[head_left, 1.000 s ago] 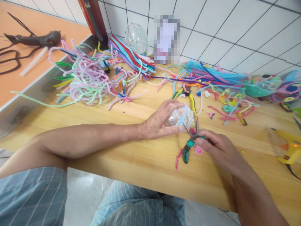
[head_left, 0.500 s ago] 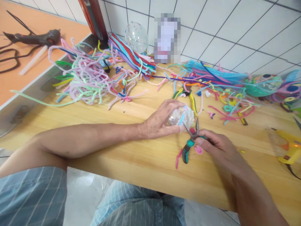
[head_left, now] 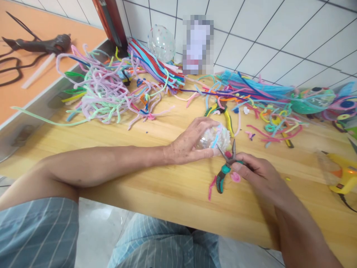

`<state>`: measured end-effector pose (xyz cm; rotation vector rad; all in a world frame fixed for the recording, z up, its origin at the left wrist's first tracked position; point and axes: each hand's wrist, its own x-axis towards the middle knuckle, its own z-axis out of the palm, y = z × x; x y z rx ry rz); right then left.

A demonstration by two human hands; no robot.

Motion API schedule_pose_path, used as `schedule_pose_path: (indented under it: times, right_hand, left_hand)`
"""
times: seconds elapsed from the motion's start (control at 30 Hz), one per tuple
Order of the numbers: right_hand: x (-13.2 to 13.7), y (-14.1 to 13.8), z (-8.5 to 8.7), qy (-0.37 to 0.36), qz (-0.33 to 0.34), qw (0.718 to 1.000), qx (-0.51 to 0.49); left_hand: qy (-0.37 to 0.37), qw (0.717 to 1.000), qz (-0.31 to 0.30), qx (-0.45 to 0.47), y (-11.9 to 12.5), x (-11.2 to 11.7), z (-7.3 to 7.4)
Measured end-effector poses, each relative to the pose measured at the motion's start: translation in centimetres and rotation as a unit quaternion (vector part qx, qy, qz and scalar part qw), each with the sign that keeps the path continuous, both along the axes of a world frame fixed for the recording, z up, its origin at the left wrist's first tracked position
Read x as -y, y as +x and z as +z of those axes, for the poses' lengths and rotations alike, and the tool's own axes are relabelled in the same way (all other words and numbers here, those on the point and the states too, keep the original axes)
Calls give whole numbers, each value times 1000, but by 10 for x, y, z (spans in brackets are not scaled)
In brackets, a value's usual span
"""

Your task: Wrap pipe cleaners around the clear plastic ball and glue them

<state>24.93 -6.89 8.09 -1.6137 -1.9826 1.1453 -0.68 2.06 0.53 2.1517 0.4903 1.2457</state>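
My left hand point(head_left: 192, 143) is wrapped round a clear ball point(head_left: 213, 137) with a frilly whitish edge and a light blue strip on it. In my right hand point(head_left: 252, 169) is a pair of needle-nose pliers point(head_left: 224, 175) with green and black handles. Their jaws are spread, the tips close to the ball's near side. A pink coil point(head_left: 235, 176) lies under the pliers, partly covered by my fingers. To the left of the handle rests a short pink pipe cleaner piece point(head_left: 212, 188).
Yellow-handled pliers point(head_left: 229, 121) lie just behind the ball. Tangled pipe cleaners point(head_left: 106, 85) cover the back left, blue ones point(head_left: 256, 85) the back right. A yellow glue gun point(head_left: 344, 173) is at right, a black one point(head_left: 41, 44) at far left. Another clear ball point(head_left: 161, 42) stands by the wall.
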Motion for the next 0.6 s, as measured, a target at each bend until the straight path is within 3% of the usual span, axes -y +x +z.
schedule_pose_path:
  times: [0.6]
  right_hand:
    - [-1, -2, 0, -10, -5, 1000, -5]
  left_hand:
    - [-1, 1000, 5, -11, 0, 0, 0]
